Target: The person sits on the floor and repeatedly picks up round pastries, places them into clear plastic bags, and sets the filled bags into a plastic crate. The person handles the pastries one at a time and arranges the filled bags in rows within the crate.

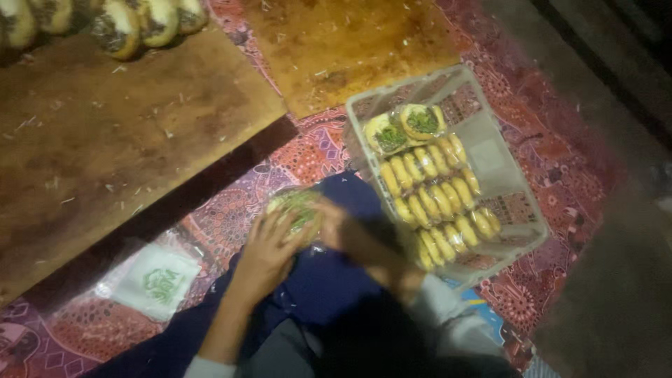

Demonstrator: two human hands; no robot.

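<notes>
Bun, round and topped with green, wrapped in clear film, sits in your lap between both hands, over the dark blue cloth on your knees. Your left hand cups it from the near-left side, fingers curled up around its edge, so that hand holds the bun. Your right hand presses in from the right, fingers closed toward the wrapper (the picture is blurred there, so you cannot tell how firmly it pinches). The bun lies just ahead of both palms, and the left hand carries more of it. Being round, it has no clear long axis.

Just right of your right hand stands a pale plastic crate, touching or nearly touching your knee. Inside it, wrapped buns stand on edge in three rows running away from you, and two more lie flat at the far end, green tops up. The crate's long side runs away from you and a little to the left.

Down at your left a small stack of clear bags with a green print lies on the patterned red mat.

Further out, a wooden board lies to the left, with unwrapped buns lined along its far edge. A second board lies beyond the crate, bare but for crumbs.
</notes>
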